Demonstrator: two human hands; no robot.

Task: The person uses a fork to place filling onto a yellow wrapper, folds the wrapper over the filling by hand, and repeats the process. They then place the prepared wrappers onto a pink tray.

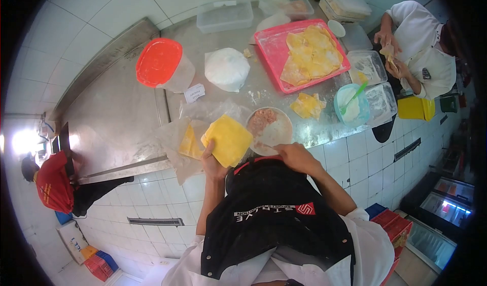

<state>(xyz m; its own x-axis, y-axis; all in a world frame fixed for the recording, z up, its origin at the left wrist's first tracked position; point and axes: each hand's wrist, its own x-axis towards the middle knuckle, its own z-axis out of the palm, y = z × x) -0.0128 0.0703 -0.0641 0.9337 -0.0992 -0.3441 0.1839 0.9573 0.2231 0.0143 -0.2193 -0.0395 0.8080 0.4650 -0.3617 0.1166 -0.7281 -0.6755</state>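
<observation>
The left hand [215, 164] has its fingers closed on the yellow sheets [228, 140], with the thumb on top; they are above the counter [119, 118], just to the left of the bowl [280, 133]. The right hand [298, 158] is at the near rim of this bowl, and its fingers look bent together; whether they hold a thin tool or only the rim, I cannot tell.

The step seems to be taking some filling [264, 119] for a sheet. For this, I would advise to support the sheets from below with spread fingers and to press the thumb only lightly, because they look soft and may crease. It is better to hold them level and close to the bowl, so that little can drop between. The filling lies mostly at the far left side, so the right hand should reach there and take a small, even portion.
</observation>
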